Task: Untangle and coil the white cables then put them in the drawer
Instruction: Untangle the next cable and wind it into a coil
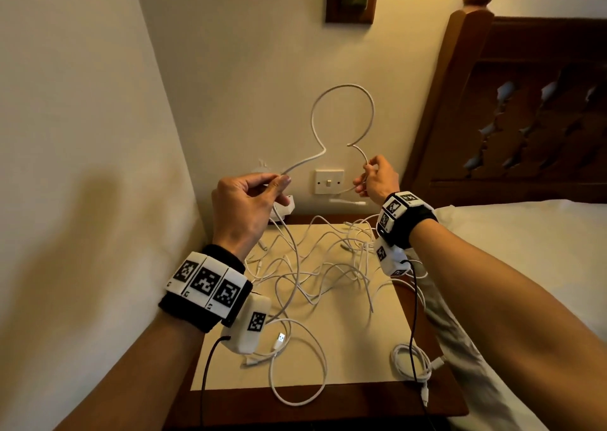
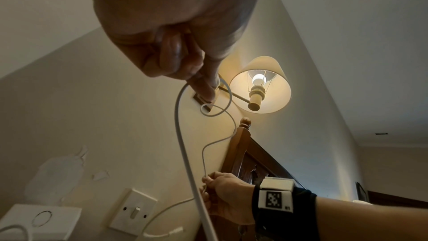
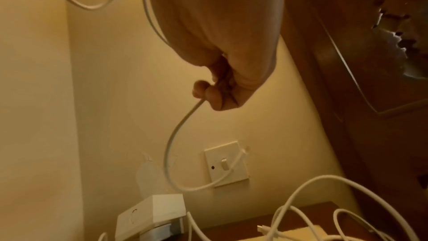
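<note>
One white cable point(image 1: 341, 86) is held above the tabletop point(image 1: 354, 394), pinched by left hand point(image 1: 244, 205) and right hand point(image 1: 377, 177), looped between them. Tangled cables point(image 1: 315, 266) lie mid-tabletop; a coiled cable point(image 1: 410, 361) near its right edge.

Cream walls point(image 1: 82, 102) meeting at a corner on the left, dark wooden headboard point(image 1: 525, 109) upper right, white bed point(image 1: 525, 250) at right, lit wall lamp point(image 2: 261, 85), white wall switch point(image 1: 329, 181) at centre

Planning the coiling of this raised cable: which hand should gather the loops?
Probably the right hand: it pinches the cable near its short free end. The left hand holds the side trailing into the tangle, so it suits feeding slack.
</note>
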